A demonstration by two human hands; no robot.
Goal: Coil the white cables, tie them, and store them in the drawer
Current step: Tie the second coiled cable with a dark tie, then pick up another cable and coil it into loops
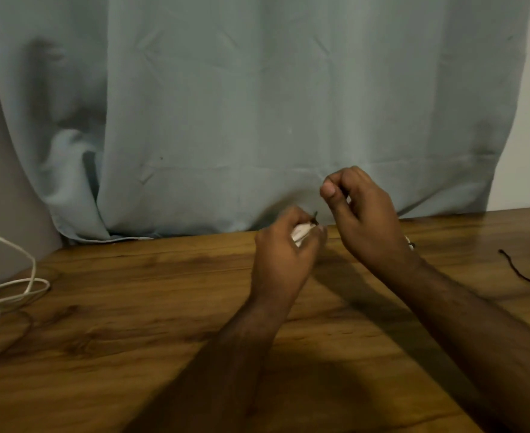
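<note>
The worktop (132, 339) comes first, a broad slab of brown wood grain running from the near edge out to the far side, glossy towards the right. Two bare forearms reach across it from the near right. Behind it hangs a pale blue-grey curtain (257, 104), its hem resting along the far edge of the wood and bunched into folds at the left.

Out at the left edge, a loose cable (32, 276), white, lies in slack loops on the worktop, part of it rising off the wood and running out of sight.

The left hand (284, 254) is held just above the worktop near the middle, fingers curled round a small coiled bundle (301, 234) of white cable; only a bit of the white shows between fingers and thumb. A short dark tie (314, 217) sticks up out of the top of that bundle. The right hand (362, 214) is raised just beside and a little higher, well curled, thumb tip pressed against the forefinger in a pinch. Whether it pinches the tie's other end, I cannot tell; nothing shows clearly between the fingertips.

Far to the right, apart from both hands, a thin dark string (521, 271) lies curved on the wood.
</note>
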